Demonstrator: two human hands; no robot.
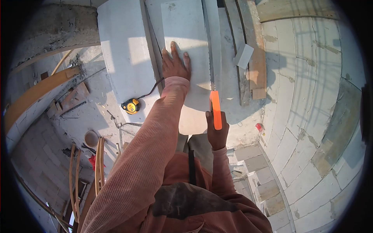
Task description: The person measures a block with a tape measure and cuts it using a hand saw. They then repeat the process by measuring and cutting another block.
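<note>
Left hand: spread wide in the head view I watch from afar, the left hand (176, 65) presses palm down on a pale block (188, 29); fingers point up the slab
Right hand: closed around the orange handle of a saw (215, 110); the right hand (217, 134) sits just beyond the block's near right side
Saw: its toothed blade runs away from me along the block's right edge
Block: lengthwise ahead of the person, beside a second slab (124, 42) on the left
Tape measure: yellow and black, the tape measure (132, 106) rests near the second slab's lower end; a dark cord (152, 91) trails toward the left wrist
Boards: long boards (257, 50) at right; a small pale offcut (244, 56) sits on them
Wall: the block wall (299, 97) rises at far right, striped with shadow
</note>
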